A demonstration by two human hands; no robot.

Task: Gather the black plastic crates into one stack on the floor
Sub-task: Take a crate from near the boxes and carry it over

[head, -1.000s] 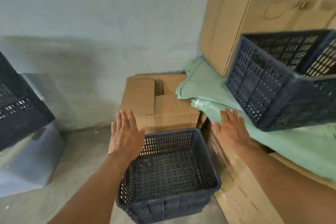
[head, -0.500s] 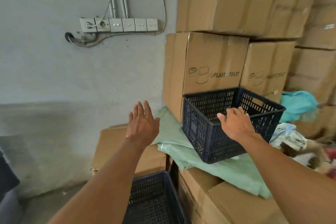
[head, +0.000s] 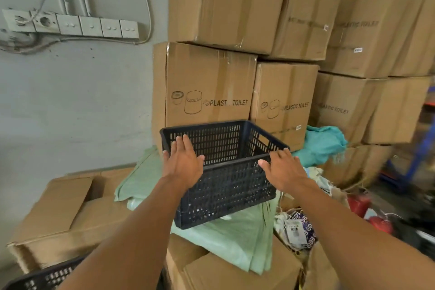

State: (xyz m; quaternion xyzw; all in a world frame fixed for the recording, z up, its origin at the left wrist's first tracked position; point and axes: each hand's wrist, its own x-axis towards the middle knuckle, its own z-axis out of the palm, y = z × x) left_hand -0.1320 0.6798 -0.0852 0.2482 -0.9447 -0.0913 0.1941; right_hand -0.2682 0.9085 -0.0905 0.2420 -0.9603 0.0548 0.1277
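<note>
Two black crates in view. One crate (head: pixel 226 172), upright and empty, sits on green sacks (head: pixel 235 238) laid over cardboard boxes (head: pixel 204 87), against the stacked cartons marked "PLASTIC TOILET". Left hand (head: pixel 182 163), fingers spread, lies at the crate's left near corner; right hand (head: pixel 283 168), fingers spread, lies at its right near corner. Neither hand is closed around the rim. Second crate (head: pixel 42 276), only its rim showing, low at bottom left beside an opened carton (head: pixel 66 209). Socket strip (head: pixel 70 24) on the grey wall.
</note>
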